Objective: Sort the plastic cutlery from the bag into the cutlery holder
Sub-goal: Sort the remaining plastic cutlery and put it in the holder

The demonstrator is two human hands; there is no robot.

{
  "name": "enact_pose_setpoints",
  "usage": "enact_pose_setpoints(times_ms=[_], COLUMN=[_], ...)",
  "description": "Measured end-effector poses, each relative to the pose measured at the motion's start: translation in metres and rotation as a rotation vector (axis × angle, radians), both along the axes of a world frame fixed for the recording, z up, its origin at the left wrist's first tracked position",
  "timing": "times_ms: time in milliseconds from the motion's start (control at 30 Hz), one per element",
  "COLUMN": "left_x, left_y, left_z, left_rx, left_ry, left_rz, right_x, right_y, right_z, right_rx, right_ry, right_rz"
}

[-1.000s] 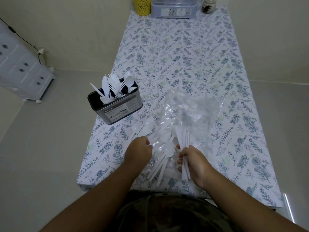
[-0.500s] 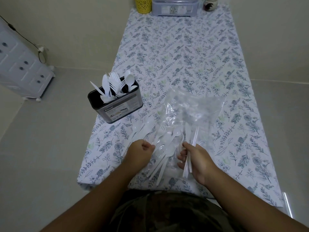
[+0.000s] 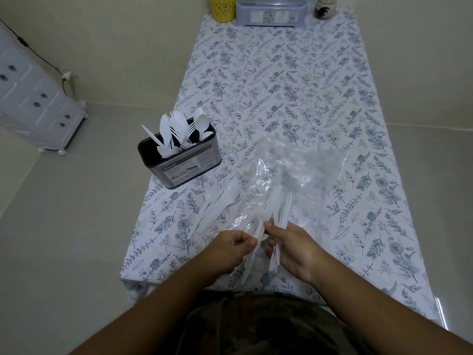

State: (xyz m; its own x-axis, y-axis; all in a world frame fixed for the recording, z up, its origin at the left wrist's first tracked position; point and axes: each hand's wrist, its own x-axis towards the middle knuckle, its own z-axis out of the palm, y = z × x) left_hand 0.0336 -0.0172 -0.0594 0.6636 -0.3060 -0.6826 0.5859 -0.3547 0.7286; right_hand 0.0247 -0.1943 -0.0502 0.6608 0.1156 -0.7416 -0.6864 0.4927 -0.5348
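Left hand: the left hand (image 3: pixel 234 245) sits at 6 o'clock on the tabletop (image 3: pixel 294 80), fingers curled, pinching the handle ends of loose cutlery pieces (image 3: pixel 252 252) at the mouth of the bag.
Right hand: the right hand (image 3: pixel 291 245), just beside the left at about 5 o'clock, is curled round a bunch of white handles (image 3: pixel 280 221) that fan up toward 12 o'clock.
Bag: the clear plastic bag (image 3: pixel 302 172) lies crumpled at the tabletop's centre, its near end under both hands; white pieces show through it, kinds too blurred to tell.
Stray cutlery: a few white pieces (image 3: pixel 213 208) lie on the cloth at 7 o'clock from the bag, outside it.
Cutlery holder: the dark cutlery holder (image 3: pixel 184 162) stands at 9 o'clock on the tabletop's edge, well apart from the hands; knives, forks and spoons stand in it, heads up.
Far end: a yellow cup (image 3: pixel 222 7), a grey box (image 3: pixel 271 11) and a small jar (image 3: pixel 325 7) at 12 o'clock.
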Motion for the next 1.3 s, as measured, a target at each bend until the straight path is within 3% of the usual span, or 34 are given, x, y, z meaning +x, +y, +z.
enact_pose_setpoints(times_ms=[133, 267, 433, 667, 967, 1133, 1300], left_x=[0.002, 0.015, 0.018, -0.006, -0.004, -0.004, 0.01], left_y=[0.002, 0.012, 0.016, -0.005, 0.004, 0.001, 0.012], left_z=[0.001, -0.008, -0.013, -0.017, -0.022, -0.019, -0.022], left_rx=[0.097, 0.376, 0.537, 0.677, 0.57, 0.364, 0.547], left_ry=[-0.137, -0.389, -0.558, -0.544, -0.556, -0.568, -0.766], left_rz=[0.055, 0.112, -0.053, -0.417, -0.233, -0.271, -0.1], right_x=[-0.002, 0.001, -0.003, -0.007, -0.007, -0.005, -0.002], right_y=[-0.005, -0.023, -0.031, -0.019, -0.012, -0.013, -0.013], right_z=[-0.003, -0.001, -0.003, -0.007, -0.006, -0.007, -0.011], right_rx=[-0.164, -0.422, -0.499, -0.533, -0.511, -0.362, -0.379], right_ry=[-0.04, -0.029, 0.014, -0.002, -0.004, -0.019, -0.026], right_rz=[-0.004, -0.167, -0.167, -0.018, 0.083, 0.036, 0.041])
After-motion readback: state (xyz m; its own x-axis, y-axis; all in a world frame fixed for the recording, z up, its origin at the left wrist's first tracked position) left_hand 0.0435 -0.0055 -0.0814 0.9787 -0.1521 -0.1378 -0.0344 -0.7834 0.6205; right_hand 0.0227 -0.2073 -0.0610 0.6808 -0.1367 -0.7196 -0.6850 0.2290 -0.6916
